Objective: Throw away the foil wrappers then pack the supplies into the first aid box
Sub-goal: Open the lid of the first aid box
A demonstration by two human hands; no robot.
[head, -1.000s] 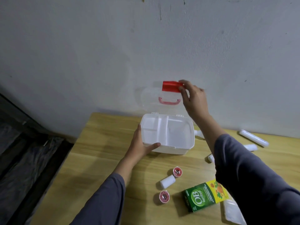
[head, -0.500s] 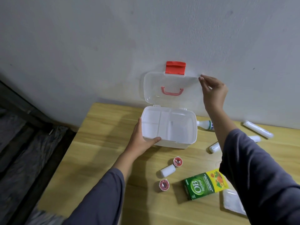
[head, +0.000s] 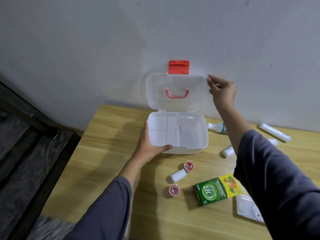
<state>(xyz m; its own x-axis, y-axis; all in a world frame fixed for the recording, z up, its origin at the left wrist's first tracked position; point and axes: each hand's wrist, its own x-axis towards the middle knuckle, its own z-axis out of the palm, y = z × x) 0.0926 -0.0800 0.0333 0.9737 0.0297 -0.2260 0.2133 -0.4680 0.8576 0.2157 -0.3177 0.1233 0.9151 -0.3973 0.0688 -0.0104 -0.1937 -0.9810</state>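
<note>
Looking down through the head camera, we judge the first aid box [head: 180, 150] to be light, thin, stiff plastic that would skid easily on the wooden table [head: 107, 153]. It is best steadied by its side wall or lifted by the pink handle [head: 176, 94], not by the clear lid [head: 174, 80]. The lid stands upright from the hinge at the back of the box, red latch [head: 178, 67] uppermost, and looks springy enough to drop shut if let go. Our left hand [head: 149, 146] grips the box at its left front corner, with the thumb laid along the front rim and the fingers wrapped round the left wall. Our right hand [head: 222, 90] is raised above and to the right of the box. It pinches the lid's upper right corner between thumb and curled fingertips. The box sits at the back of the table with its divided tray empty. The supplies all look small, light and easy to pinch, though the round ones could roll. Just in front of the box lie two red tape rolls [head: 189, 166] and a short white roll [head: 178, 175]. A green carton [head: 217, 189] and a flat clear case [head: 247, 208] lie further to the front right. A small bottle [head: 217, 127] and a long white roll [head: 275, 132] lie to the right. We can see no foil wrappers anywhere around the box.
</note>
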